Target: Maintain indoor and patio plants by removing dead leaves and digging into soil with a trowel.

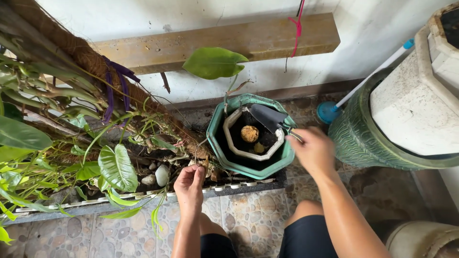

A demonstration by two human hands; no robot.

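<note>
At far left, leafy green plants spill over a long black planter tray whose near edge meets the pebble-patterned tile floor. The left hand hovers over the tray's right end, fingers curled together near the soil, pinching nothing I can make out. Just right stands a green octagonal pot with a white inner pot of dark soil and a yellowish lump. The right hand is clamped on the handle of a black trowel, its long axis running from near right to far left, blade over the soil. A large green ceramic planter crowds the right; open floor lies nearer.
</note>
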